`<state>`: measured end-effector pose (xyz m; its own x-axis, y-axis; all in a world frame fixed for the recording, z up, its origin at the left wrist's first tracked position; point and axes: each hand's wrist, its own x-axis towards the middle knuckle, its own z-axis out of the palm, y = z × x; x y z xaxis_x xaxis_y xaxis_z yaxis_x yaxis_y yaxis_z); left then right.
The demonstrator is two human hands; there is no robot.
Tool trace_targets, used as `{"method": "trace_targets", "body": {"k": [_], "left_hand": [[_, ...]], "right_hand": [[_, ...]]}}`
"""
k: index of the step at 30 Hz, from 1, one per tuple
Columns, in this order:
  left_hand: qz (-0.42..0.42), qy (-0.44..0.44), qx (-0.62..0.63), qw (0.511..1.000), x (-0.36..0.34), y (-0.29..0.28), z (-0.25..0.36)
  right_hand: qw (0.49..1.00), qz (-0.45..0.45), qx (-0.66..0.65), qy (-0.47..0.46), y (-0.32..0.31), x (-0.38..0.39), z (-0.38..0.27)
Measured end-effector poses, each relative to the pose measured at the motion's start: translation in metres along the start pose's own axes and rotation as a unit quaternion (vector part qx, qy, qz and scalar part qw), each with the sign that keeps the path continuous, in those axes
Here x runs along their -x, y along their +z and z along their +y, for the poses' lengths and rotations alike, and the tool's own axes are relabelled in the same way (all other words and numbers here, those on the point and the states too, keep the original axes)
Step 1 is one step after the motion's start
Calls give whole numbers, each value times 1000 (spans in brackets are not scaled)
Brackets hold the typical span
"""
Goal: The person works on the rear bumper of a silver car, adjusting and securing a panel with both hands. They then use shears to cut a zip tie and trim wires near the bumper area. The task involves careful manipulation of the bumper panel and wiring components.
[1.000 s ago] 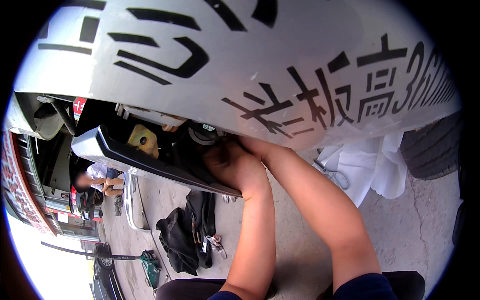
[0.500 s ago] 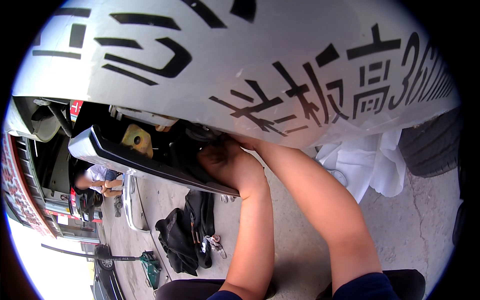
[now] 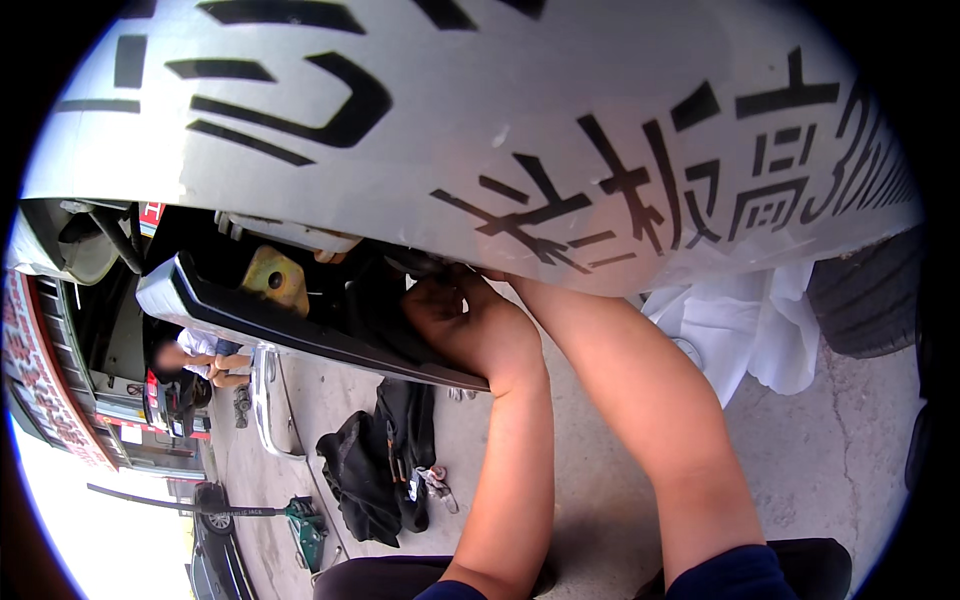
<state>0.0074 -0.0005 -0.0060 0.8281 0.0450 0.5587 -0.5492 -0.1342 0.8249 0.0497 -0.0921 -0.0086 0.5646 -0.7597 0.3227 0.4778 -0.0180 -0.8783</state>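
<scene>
Reaching with the left hand [image 3: 455,325] and the mostly hidden right hand [image 3: 494,275] into the dark opening [image 3: 360,290] between the silver panel [image 3: 450,120] and the black-edged bumper [image 3: 310,335] below it, now showing a small bright gap within the bent left hand, unlike half a second ago. Passing close by the bumper's end, leaving open room between the forearms [image 3: 610,365] above the ground [image 3: 595,450], and not being able to tell either hand's grip.
</scene>
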Motion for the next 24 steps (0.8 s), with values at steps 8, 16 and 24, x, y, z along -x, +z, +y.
{"method": "trace_targets", "body": {"k": [8, 16, 24], "left_hand": [[-1, 11, 37, 999, 2, 3, -3], [-22, 21, -1, 1000, 1, 1, -5], [-22, 42, -1, 999, 0, -3, -9]], "right_hand": [[1000, 9, 4, -6, 0, 3, 1], [999, 22, 18, -18, -1, 9, -1], [998, 37, 35, -33, -2, 8, 0]]}}
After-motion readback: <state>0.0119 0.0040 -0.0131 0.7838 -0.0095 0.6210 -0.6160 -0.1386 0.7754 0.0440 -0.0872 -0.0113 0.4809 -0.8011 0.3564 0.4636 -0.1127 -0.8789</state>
